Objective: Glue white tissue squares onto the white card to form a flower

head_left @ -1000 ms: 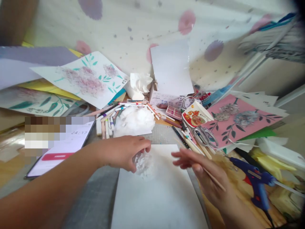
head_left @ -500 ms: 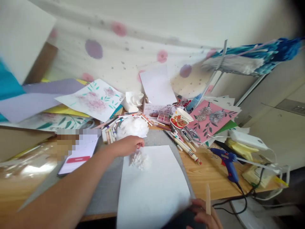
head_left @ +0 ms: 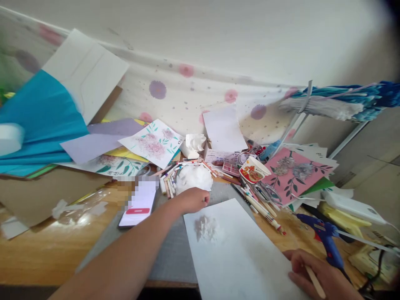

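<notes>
1. My left hand (head_left: pixel 194 200) reaches out over the grey mat (head_left: pixel 168 254), its fingers curled together into a loose fist with nothing that I can see inside it.
2. It sits between the fluffy white tissue pile (head_left: pixel 193 177), just beyond the knuckles, and the small white tissue clump (head_left: pixel 206 228), just nearer to me and a little to my right.
3. That clump lies on the upper left part of the white sheet (head_left: pixel 243 262), apart from my fingers; the sheet's long axis runs away from me, tilted leftward.
4. My right hand (head_left: pixel 315 277) rests on the sheet's near right edge, fingers closed around a thin wooden stick (head_left: pixel 315 282) that points back toward me.
5. The left hand is clearly the nearer one to the clump; the right is well apart from it, close to the blue glue gun (head_left: pixel 325 239).
</notes>
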The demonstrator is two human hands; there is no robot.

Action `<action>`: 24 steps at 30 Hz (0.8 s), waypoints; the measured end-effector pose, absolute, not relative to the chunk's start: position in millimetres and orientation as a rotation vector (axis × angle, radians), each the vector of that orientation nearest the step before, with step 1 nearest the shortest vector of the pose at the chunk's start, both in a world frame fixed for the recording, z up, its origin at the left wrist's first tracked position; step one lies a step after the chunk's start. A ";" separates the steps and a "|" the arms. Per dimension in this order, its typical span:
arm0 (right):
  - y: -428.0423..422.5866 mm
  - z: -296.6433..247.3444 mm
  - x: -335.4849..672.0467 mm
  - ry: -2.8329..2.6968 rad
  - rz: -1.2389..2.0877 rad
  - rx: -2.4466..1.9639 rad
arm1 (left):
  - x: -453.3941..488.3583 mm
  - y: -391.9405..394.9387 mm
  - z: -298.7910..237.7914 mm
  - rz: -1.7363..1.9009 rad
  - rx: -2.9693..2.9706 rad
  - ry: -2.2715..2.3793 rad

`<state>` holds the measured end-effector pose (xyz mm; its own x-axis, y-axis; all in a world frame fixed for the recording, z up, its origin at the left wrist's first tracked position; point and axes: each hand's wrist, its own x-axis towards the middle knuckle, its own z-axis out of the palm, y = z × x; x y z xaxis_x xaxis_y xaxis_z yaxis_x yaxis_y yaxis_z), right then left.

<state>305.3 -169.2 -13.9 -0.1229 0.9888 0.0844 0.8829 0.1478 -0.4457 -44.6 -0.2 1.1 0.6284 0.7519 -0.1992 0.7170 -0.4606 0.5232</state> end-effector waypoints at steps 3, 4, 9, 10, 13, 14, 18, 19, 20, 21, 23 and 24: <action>-146.3 31.6 300.3 -2.304 0.206 -1.810 | -47.9 -1.6 7.3 0.075 2.195 1.131; -136.8 47.2 296.1 -2.370 0.112 -1.788 | -50.3 -1.2 10.8 0.086 2.173 1.134; -68.3 119.3 263.7 -2.700 -0.071 -1.616 | -68.7 6.8 33.1 0.469 2.126 1.339; -52.4 128.4 254.3 -2.741 -0.081 -1.591 | -71.5 8.3 36.2 0.619 2.101 1.418; -8.1 139.2 217.4 -2.868 -0.120 -1.508 | -73.9 9.6 39.7 1.053 1.995 1.597; 4.6 137.7 202.7 -2.908 -0.136 -1.474 | -73.0 8.6 39.6 1.157 1.971 1.614; 43.4 119.6 142.4 -3.035 -0.188 -1.315 | -67.4 0.1 39.8 1.308 2.019 1.533; 50.3 114.5 129.6 -3.046 -0.199 -1.262 | -66.8 -2.4 40.1 1.296 2.054 1.507; 56.0 110.0 118.8 -3.045 -0.213 -1.213 | -66.5 -4.6 40.1 1.271 2.094 1.481; 60.6 106.1 110.5 -3.028 -0.231 -1.163 | -66.4 -6.7 39.3 1.233 2.140 1.453; 65.4 99.0 103.7 -2.963 -0.255 -1.096 | -66.0 -10.4 35.1 1.118 2.252 1.370; 65.3 95.3 105.9 -2.920 -0.260 -1.085 | -65.2 -12.1 31.6 1.041 2.313 1.307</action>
<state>105.9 65.3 95.3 -0.7590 0.6471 0.0720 0.6496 0.7453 0.1501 -65.2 -12.1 31.6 0.3282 0.8310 0.4490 0.6238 -0.5477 0.5576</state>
